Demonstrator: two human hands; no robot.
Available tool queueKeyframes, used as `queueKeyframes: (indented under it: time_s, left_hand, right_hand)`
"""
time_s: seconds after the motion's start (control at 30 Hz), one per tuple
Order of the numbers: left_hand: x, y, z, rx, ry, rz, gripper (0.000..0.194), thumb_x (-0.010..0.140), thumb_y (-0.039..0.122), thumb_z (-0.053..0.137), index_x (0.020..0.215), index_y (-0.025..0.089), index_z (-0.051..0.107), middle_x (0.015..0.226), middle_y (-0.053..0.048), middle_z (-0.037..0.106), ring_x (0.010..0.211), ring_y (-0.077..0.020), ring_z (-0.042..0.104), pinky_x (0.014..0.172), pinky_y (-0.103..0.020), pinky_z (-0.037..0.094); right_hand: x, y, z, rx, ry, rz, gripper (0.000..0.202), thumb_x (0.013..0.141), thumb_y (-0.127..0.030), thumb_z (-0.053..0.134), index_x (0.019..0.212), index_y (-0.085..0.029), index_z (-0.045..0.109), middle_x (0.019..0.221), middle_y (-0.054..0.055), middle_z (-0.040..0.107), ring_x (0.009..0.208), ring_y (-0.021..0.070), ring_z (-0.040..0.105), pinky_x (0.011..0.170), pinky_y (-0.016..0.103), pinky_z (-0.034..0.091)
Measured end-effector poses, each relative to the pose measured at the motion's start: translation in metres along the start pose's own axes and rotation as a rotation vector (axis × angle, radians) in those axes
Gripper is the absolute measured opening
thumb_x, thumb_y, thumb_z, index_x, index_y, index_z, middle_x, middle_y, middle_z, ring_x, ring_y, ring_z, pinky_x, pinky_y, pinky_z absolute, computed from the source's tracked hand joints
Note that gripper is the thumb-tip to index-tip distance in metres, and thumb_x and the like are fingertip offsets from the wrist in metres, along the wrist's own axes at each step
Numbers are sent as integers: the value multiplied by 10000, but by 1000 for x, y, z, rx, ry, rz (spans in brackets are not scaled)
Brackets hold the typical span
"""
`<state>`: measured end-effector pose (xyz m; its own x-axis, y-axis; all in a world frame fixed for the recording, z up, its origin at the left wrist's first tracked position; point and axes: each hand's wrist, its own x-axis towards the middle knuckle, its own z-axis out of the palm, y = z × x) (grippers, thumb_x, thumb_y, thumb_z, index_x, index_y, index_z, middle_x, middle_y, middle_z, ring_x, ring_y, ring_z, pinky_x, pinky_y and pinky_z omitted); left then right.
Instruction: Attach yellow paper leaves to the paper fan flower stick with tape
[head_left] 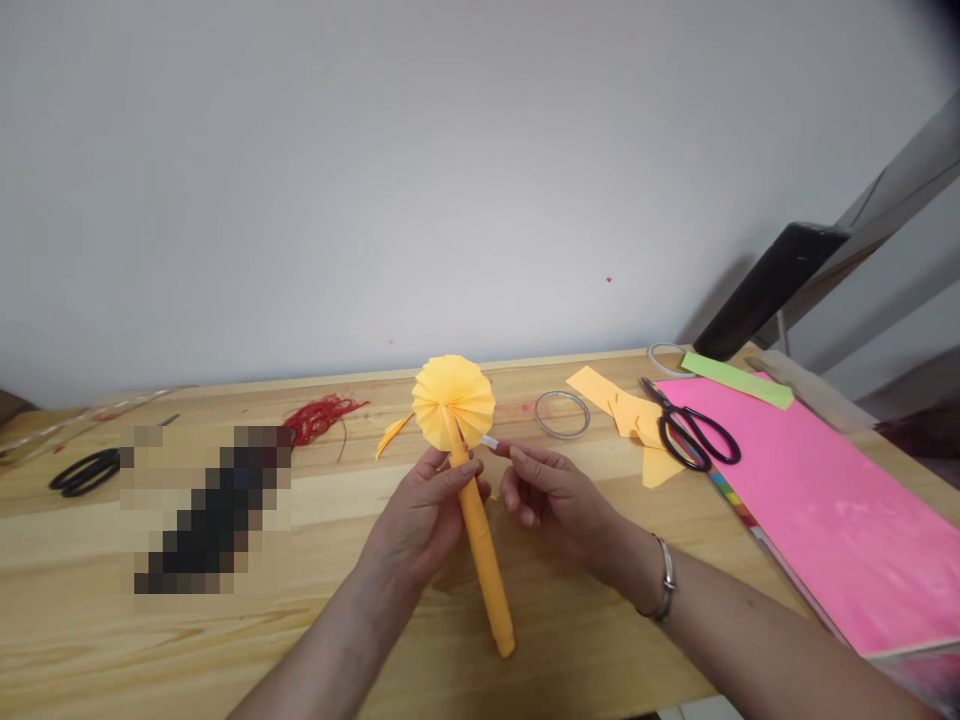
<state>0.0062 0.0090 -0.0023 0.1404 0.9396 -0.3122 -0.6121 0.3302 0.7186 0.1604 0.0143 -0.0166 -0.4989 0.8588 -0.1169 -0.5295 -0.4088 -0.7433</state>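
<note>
A round pleated yellow paper fan (454, 395) sits at the upper end of a rolled orange paper handle (487, 565), which slants down to the right. Around the handle, just under the fan, are the fingers of my left hand (424, 510). My right hand (559, 500) is right of the handle, thumb and forefinger pinched on a small white strip (489, 443) whose tip reaches the fan's lower edge. A small orange tassel (392, 435) shows at the fan's left.
Black scissors (694, 438) lie over orange paper scraps (622, 405) and a pink sheet pack (847, 510) at right. A clear ring (562, 415), red threads (319, 418) and other scissors (86, 472) lie on the wooden table (315, 620). A dark blurred object lies left.
</note>
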Motion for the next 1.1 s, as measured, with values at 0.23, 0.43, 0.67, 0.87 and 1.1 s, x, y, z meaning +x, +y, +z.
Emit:
queueKeyframes:
  time_s: [0.23,0.43,0.67,0.87,1.1]
  left_hand:
    - [2,-4,-2,-126,113,-36,84,810,194,593,760,129,605,678,-21,568,606,-128,580,613,-272,532]
    - [2,-3,2,-189,248,17,99,810,53,541,750,103,601,685,-25,578,577,-87,574,569,-188,519]
    - [1,-3,3,-241,206,-28,100,813,74,529,755,137,580,672,-11,557,575,-111,573,570,-237,533]
    - [3,-3,-1,-303,149,-94,114,811,109,529,704,121,566,660,-18,532,579,-121,568,593,-259,533]
    - [4,-6,-4,-284,102,-119,77,804,112,552,743,101,598,665,-20,536,591,-111,562,610,-242,524]
  right_hand:
    - [-1,5,4,89,-55,41,274,816,-372,614,1022,-198,665,555,-30,604,409,35,457,411,162,255]
    - [-2,6,4,94,-80,52,246,828,-352,603,1005,-194,667,571,-24,616,420,41,469,419,169,269]
    - [-3,8,4,98,-122,52,270,851,-347,577,1060,-196,656,593,-18,619,434,40,466,449,175,297]
    - [-2,8,4,116,-154,79,287,850,-340,581,1093,-198,638,610,-15,629,443,39,479,466,172,311]
    - [-3,7,7,140,-196,75,324,859,-341,561,1149,-201,598,590,-13,642,418,51,479,436,174,307]
